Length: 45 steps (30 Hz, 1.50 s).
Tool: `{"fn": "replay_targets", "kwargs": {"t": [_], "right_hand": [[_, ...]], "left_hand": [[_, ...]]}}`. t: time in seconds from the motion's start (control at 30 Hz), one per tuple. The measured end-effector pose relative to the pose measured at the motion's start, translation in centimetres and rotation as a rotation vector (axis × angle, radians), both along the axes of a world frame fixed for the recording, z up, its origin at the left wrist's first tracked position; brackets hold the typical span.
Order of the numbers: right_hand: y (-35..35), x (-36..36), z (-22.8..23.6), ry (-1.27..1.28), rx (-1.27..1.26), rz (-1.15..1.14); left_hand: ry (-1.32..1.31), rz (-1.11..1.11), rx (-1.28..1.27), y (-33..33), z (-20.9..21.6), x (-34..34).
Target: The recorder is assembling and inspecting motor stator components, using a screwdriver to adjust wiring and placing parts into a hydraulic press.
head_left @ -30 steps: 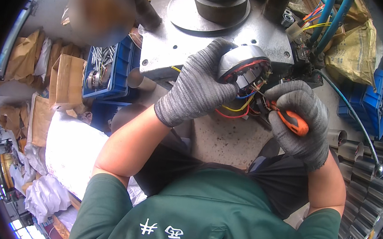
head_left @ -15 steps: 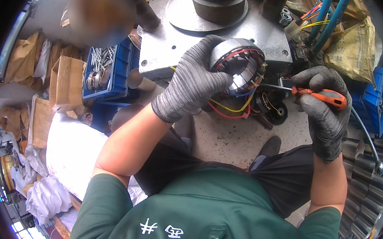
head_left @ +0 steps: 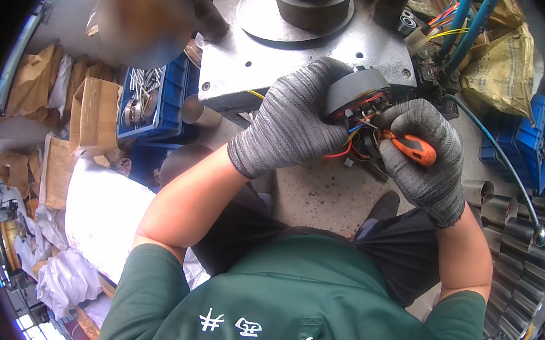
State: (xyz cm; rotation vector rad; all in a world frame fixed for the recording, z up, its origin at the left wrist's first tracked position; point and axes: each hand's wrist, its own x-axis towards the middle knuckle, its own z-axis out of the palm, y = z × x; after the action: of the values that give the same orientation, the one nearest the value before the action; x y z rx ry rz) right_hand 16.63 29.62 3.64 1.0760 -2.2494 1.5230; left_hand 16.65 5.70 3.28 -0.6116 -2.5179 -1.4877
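In a grey knit glove, my left hand (head_left: 296, 120) is closed round a motor stator (head_left: 359, 90), a grey metal ring with windings inside and red, blue and yellow lead wires (head_left: 337, 154) hanging below. The ring is tilted so that its outer wall shows and most of its inside is hidden. My gloved right hand (head_left: 428, 151) grips a screwdriver (head_left: 415, 149) by its orange and black handle, close to the stator's right side. Fingers and wires hide the screwdriver's tip, so I cannot tell what it touches.
Beyond my hands stands a metal press plate (head_left: 229, 69) with a round dark ram (head_left: 313, 5). A lever with a ball end (head_left: 540, 235) curves down at the right, near stacked metal cylinders (head_left: 518, 256). Blue bins (head_left: 171, 106) stand at the left, beside a cardboard box (head_left: 96, 116).
My right hand has brought the screwdriver left, in against the stator. My left hand has shifted slightly right and turned the stator, so its open face shows less.
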Motion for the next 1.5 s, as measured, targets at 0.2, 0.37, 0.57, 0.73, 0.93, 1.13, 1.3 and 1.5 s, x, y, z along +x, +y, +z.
{"fn": "replay_targets", "kwargs": {"t": [0.2, 0.37, 0.57, 0.73, 0.93, 1.13, 1.3, 1.5], "right_hand": [[0.3, 0.2, 0.3, -0.194, -0.012, 0.027], [0.0, 0.3, 0.4, -0.355, -0.144, 0.043], [-0.1, -0.1, -0.4, -0.057, -0.038, -0.016], [0.0, -0.1, -0.7, -0.071, 0.022, -0.033], [0.2, 0.0, -0.4, -0.396, -0.222, 0.023], [-0.1, -0.1, -1.0, -0.215, -0.097, -0.044], [0.1, 0.3, -0.4, -0.305, -0.025, -0.056], [0.2, -0.1, -0.1, -0.397, -0.225, 0.002]], "left_hand": [[0.062, -0.024, -0.066, -0.1, -0.3, -0.1], [0.171, -0.035, -0.143, -0.1, -0.4, 0.0], [0.143, 0.002, -0.164, -0.1, -0.6, -0.1], [0.039, 0.001, -0.112, -0.1, -0.1, -0.1], [0.053, 0.008, -0.090, -0.1, -0.2, 0.0], [0.036, 0.001, -0.045, -0.2, -0.3, -0.2], [0.105, 0.015, -0.086, -0.1, -0.3, -0.3], [0.122, 0.023, -0.101, 0.0, -0.2, 0.0]]}}
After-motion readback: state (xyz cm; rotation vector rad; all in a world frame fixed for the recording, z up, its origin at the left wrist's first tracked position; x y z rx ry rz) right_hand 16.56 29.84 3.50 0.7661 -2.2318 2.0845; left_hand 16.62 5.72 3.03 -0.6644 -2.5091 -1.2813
